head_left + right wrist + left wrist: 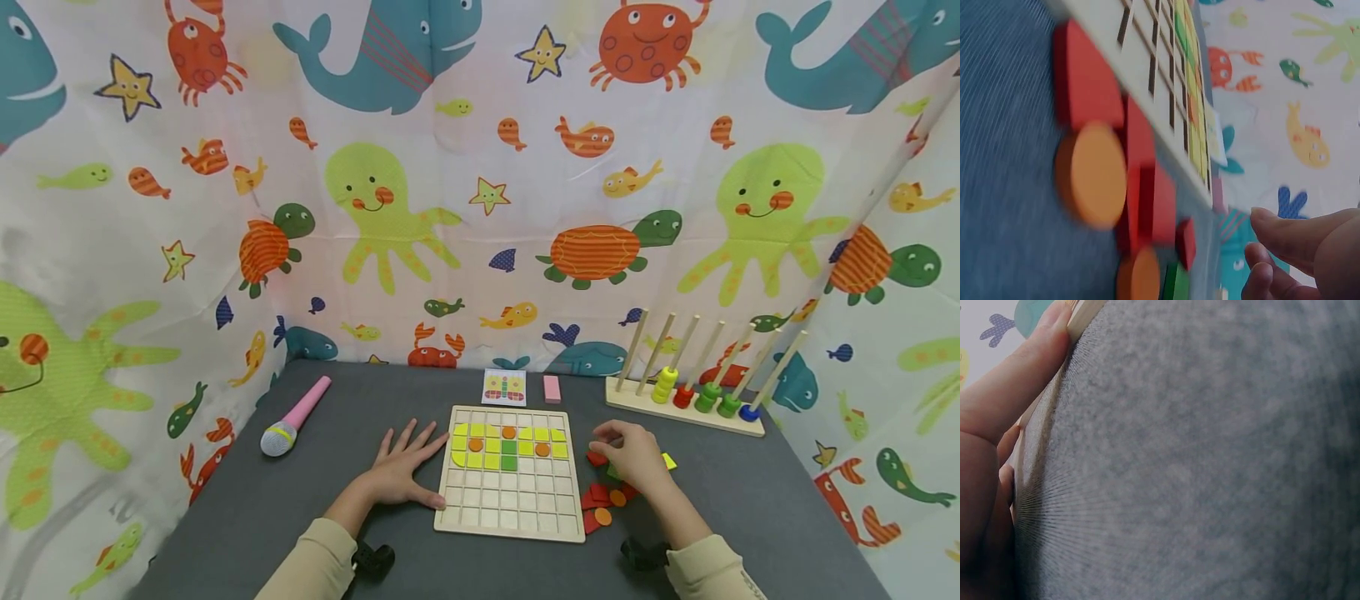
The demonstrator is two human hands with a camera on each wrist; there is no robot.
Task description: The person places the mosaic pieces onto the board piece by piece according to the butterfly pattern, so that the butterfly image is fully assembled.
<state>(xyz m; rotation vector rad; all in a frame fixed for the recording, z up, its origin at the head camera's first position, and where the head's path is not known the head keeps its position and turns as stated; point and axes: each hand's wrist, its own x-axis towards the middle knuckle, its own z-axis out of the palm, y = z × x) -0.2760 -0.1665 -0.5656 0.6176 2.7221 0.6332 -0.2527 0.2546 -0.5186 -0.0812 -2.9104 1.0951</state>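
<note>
In the head view my left hand [401, 471] lies on the table with its fingers spread. Its thumb touches the left edge of a wooden grid board [498, 508]; the left wrist view shows the thumb [1029, 369] against that edge. Yellow, green and orange pieces fill part of the board's upper rows. My right hand [633, 454] hovers right of the board, fingers loosely bent, above loose pieces. In the right wrist view nothing shows between its fingertips [1263, 215]. Nearby lie red pieces [1088, 81], orange discs [1099, 175] and a green piece [1175, 281].
Behind the board stand a pattern card [504, 388] and a pink block [552, 389]. A bead rack [682, 404] with upright pegs is at the back right. A pink toy microphone [296, 417] lies at the left. A printed curtain [480, 250] rises behind the table.
</note>
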